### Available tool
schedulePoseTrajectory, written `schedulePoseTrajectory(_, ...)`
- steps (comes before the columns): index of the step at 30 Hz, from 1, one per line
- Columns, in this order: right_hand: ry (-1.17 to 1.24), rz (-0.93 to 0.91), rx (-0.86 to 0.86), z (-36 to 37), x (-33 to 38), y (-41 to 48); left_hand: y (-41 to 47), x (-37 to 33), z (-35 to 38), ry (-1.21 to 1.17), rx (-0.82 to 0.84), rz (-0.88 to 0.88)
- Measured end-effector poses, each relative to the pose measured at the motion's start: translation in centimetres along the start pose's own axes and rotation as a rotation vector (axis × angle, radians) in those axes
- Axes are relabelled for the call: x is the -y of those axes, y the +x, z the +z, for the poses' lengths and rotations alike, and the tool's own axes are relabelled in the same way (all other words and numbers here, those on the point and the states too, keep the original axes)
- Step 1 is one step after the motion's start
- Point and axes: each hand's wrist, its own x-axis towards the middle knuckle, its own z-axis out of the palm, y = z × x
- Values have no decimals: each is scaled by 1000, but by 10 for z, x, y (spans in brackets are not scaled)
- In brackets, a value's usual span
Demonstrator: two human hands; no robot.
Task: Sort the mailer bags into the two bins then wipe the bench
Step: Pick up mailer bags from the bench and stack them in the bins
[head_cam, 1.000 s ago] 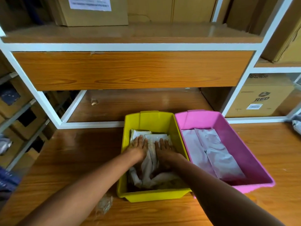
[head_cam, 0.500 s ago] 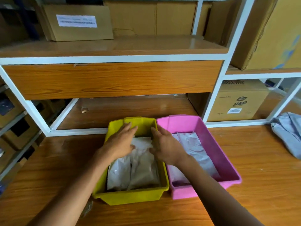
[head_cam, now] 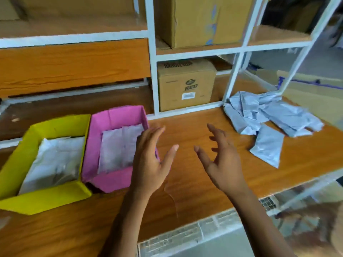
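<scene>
As my left hand [head_cam: 150, 160] and right hand [head_cam: 220, 164] hover spread and empty, hasty grabbing could push the grey mailers [head_cam: 289, 117] off the bench [head_cam: 194, 191] at its right edge.

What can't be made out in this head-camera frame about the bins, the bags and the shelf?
All head view.
Bag count in the yellow bin: the white bags overlap and blur; its near left corner is cut by the frame edge.
Right wall of the pink bin: behind the left hand.
Number of grey mailer bags in the pile: crumpled, overlapping.
Label print on the cardboard box: too small.
</scene>
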Motion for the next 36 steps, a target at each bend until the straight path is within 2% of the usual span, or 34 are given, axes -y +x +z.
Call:
schedulePoseTrajectory(8,-42,226,-128,-83,-105,8,6,-25,147,-121,239,22)
schedulePoseTrajectory(19,-246,456,-134,-105,-271,70,97,12,324,-63,409,-23)
schedulePoseTrajectory(24,-346,551,-74,-100,-331,99,157,16,405,-19,444,-5)
schedulePoseTrajectory(29,-500,591,259,-78,-390,125,208,13,490,159,527,53)
schedulePoseTrajectory(31,-587,573,335,-72,-410,126,221,13,521,221,554,51)
schedulePoseTrajectory(36,-610,465,326,-75,-446,138,242,17,585,486,612,-44)
